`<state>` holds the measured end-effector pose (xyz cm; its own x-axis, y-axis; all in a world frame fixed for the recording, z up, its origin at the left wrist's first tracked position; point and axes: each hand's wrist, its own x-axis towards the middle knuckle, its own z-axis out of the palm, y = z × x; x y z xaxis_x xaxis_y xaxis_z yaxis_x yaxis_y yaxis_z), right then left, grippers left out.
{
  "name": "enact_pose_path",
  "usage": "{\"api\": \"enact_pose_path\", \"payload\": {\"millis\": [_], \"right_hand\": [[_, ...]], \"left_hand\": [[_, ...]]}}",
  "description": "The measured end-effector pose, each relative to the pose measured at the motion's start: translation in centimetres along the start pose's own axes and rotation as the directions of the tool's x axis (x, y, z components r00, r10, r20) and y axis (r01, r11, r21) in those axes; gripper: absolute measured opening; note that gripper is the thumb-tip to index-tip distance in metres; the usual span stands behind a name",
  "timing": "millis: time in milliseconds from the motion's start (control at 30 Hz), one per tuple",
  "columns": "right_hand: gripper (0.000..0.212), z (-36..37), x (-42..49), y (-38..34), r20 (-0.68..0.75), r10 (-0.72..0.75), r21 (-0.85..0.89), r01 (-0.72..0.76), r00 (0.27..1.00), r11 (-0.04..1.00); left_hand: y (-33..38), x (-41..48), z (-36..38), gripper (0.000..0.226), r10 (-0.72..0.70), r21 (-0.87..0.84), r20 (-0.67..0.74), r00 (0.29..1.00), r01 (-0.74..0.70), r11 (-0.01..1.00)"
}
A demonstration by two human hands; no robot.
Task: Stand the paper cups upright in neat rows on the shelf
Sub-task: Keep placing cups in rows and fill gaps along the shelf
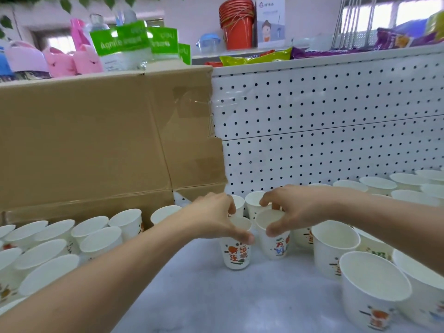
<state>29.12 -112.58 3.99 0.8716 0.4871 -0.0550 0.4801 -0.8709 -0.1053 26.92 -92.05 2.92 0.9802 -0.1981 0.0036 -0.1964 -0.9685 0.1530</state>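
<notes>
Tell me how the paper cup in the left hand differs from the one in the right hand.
The white paper cup with red and orange print, in the left hand, stands nearer the camera; the white paper cup with blue and red print, in the right hand, stands further back. The left hand hides most of its cup's mouth; the other cup's mouth shows more. Both are upright, held at the rim.

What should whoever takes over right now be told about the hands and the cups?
Left hand grips the rim of the red-print cup. Right hand grips the rim of the blue-print cup beside it, mid-shelf.
Done: upright cups stand in the left rows and right rows.
Left: line these two up with the rows.
</notes>
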Motion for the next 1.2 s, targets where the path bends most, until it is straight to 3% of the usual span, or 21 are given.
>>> {"api": "enact_pose_path", "payload": {"millis": [267, 800, 967, 1100, 1200], "right_hand": [[0.079, 0.5, 0.4, 0.3, -0.064, 0.004, -0.057, -0.007, 0.998, 0.998], [0.075, 1.2, 0.4, 0.0, -0.248, -0.058, -0.201, 0.007, 0.967, 0.980], [0.054, 0.3, 0.6, -2.4, -0.389, -0.187, -0.167, 0.130, 0.902, 0.977], [0.032, 0.2, 2.7, -7.0, -0.393, -0.318, -0.110, 0.299, 0.863, 0.948], [0.027, 0.9, 5.3, -11.0, -0.360, -0.364, -0.134, 0.339, 0.859, 0.931]], "left_hand": [[-0.8, -0.3, 0.5, 0.079, -0.041, -0.219, -0.054, 0.998, 0.028, 0.975], [0.8, -1.3, -0.2, 0.074, -0.064, -0.060, -0.180, 0.982, 0.054, 0.997], [-5.3, -5.2, -5.9, 0.049, -0.099, -0.086, -0.314, 0.944, 0.076, 0.993], [-12.1, -8.3, -7.7, 0.015, -0.205, -0.047, -0.282, 0.937, 0.200, 0.979], [-14.4, -8.4, -6.4, 0.014, -0.274, 0.017, -0.212, 0.938, 0.284, 0.959]]}}
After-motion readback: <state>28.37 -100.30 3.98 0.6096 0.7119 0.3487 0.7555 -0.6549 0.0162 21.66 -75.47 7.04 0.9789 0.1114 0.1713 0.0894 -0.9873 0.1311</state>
